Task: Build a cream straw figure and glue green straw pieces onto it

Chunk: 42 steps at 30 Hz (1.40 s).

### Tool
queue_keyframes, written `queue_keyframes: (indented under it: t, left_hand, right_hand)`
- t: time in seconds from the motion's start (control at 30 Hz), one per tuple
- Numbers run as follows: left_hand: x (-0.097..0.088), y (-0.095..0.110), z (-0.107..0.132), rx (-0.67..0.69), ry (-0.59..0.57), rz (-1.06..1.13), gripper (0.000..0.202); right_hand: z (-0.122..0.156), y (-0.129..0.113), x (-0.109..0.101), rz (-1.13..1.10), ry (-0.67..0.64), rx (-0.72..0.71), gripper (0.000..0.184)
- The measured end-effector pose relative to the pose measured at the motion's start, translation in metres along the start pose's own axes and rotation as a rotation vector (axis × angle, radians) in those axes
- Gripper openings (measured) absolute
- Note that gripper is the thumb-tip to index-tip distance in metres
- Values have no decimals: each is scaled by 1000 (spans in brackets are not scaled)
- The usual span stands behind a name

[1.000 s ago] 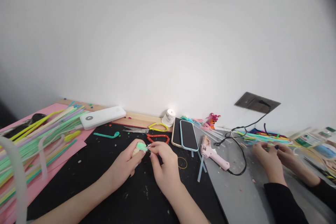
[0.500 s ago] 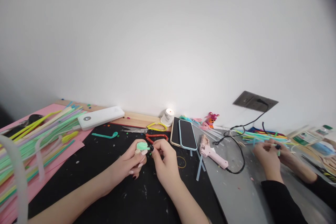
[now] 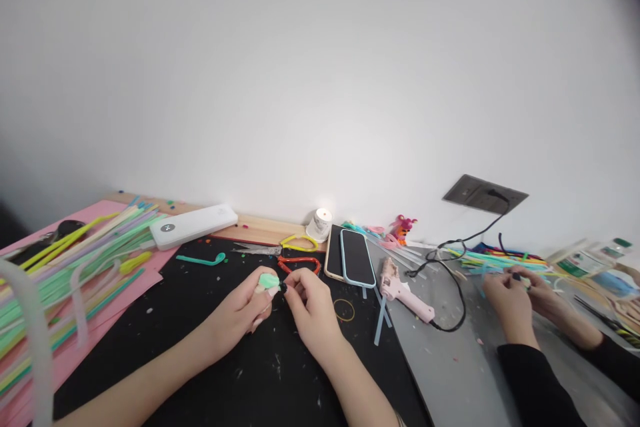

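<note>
My left hand [image 3: 239, 313] is closed around a small mint-green and cream piece [image 3: 269, 281], held just above the black mat [image 3: 210, 360]. My right hand [image 3: 311, 312] pinches at the right side of that same piece with its fingertips. Both hands meet near the middle of the mat. A red bent straw loop [image 3: 299, 263] lies right behind them, and a yellow loop [image 3: 300, 242] lies a little farther back.
A pile of coloured straws [image 3: 75, 267] on pink paper lies left, with a white power bank [image 3: 194, 225] behind. Scissors [image 3: 257, 249], a lit candle [image 3: 320, 223], two phones [image 3: 353, 257] and a pink glue gun [image 3: 406, 294] sit to the right. Another person's hands [image 3: 520, 297] work over straws far right.
My hands have stayed together on the green piece, turning it slightly; half a second ago its round top showed more. The other person's hands shifted a little.
</note>
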<state>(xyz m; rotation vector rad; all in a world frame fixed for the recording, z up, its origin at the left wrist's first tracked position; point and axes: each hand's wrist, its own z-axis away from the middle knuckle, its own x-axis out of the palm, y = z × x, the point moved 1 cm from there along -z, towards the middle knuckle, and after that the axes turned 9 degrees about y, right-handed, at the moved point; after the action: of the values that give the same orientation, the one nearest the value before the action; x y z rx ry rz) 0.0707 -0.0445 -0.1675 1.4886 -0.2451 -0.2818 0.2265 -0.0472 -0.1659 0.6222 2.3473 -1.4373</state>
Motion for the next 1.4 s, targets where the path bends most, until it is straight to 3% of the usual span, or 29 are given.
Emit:
queue_keyframes:
  t: [0.2,0.37,0.73,1.4]
  left_hand:
    - [-3,8,3,63,97,-303,16]
    - [-2,9,2,83,123,-451,15]
    - [-1,8,3,73,108,-590,12]
    - [-1,5,4,73,122,-574,11]
  right_hand:
    - [-1,-8,-6,-19,55,-273,20]
    - [0,-6,-6,18,47,-360,22]
    - [3,-1,-3,79,5,-361,24]
    - [4,-4,-3,76,11,-335,22]
